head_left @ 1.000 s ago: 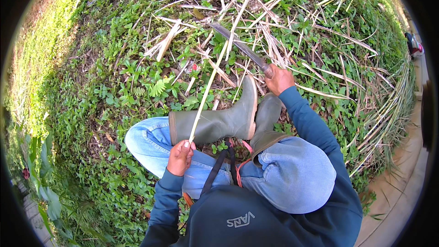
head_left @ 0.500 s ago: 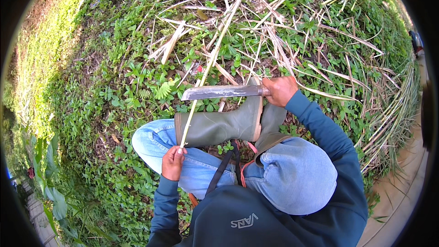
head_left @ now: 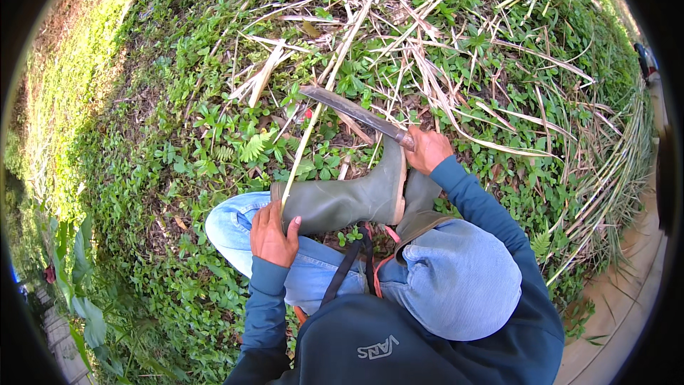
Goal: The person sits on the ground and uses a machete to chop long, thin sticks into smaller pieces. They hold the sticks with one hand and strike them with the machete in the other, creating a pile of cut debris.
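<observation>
A long, thin pale-green plant stalk (head_left: pixel 302 148) runs from the litter ahead down to my left knee. Its near end goes under my left hand (head_left: pixel 275 235), which is closed around it beside the top of the boot; the fingers partly hide the grip. My right hand (head_left: pixel 429 150) is wrapped round the handle of a machete (head_left: pixel 360 115). The dark, worn blade slants up to the left, its tip part crossing over the stalk. Below the blade lies one olive rubber boot (head_left: pixel 335 203) on my bent leg.
Dry split stalks and leaf strips (head_left: pixel 434 78) litter the low green plants ahead. Bundled long green stalks (head_left: pixel 605 189) lie at the right, beside a pale paved edge (head_left: pixel 630 278). Broad-leaved plants (head_left: pixel 82 278) stand at the left. A black strap (head_left: pixel 349 264) crosses my lap.
The machete has swung from nearly level to a slant, its tip moving up and away along the stalk. My left hand has turned from a pinch at the stalk's end to a fuller hold.
</observation>
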Available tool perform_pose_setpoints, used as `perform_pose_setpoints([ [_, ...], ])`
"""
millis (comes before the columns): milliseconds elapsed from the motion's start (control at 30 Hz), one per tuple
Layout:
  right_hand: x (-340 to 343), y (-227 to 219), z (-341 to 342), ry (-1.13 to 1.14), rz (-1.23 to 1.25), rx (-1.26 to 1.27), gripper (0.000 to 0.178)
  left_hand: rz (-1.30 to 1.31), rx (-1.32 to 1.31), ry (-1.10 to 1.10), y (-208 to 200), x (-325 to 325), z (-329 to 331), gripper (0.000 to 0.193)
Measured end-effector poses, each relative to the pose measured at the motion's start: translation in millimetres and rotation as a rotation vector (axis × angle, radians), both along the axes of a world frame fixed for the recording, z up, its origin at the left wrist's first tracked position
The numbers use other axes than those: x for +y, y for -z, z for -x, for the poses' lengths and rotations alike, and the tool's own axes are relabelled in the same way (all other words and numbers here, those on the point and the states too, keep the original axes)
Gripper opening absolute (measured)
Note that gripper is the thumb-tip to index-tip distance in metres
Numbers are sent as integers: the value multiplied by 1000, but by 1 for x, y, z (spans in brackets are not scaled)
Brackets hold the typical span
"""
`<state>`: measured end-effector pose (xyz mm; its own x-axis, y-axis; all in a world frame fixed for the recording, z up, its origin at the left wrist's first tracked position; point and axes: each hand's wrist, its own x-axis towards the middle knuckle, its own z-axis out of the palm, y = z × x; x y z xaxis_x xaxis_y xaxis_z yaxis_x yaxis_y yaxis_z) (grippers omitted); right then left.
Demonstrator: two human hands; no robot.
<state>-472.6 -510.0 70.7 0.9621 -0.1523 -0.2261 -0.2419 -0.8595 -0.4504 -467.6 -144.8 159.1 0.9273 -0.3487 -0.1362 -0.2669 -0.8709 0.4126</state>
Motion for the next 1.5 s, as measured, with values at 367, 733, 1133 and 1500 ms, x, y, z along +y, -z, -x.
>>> perform_pose_setpoints([
  [367, 18, -28, 6, -90, -40, -25, 25, 339, 139, -186, 64, -67, -67, 29],
  [733, -8, -35, -23, -107, 118, -202, 22, 930, 1138, -332, 12, -9, -63, 21],
  [1133, -19, -49, -29, -160, 202, -98, 24, 749, 787, -259, 18, 34, -46, 18],
  [1500, 17, -57, -27, -189, 141, -51, 22, 259, 143, -155, -1, 27, -59, 20],
])
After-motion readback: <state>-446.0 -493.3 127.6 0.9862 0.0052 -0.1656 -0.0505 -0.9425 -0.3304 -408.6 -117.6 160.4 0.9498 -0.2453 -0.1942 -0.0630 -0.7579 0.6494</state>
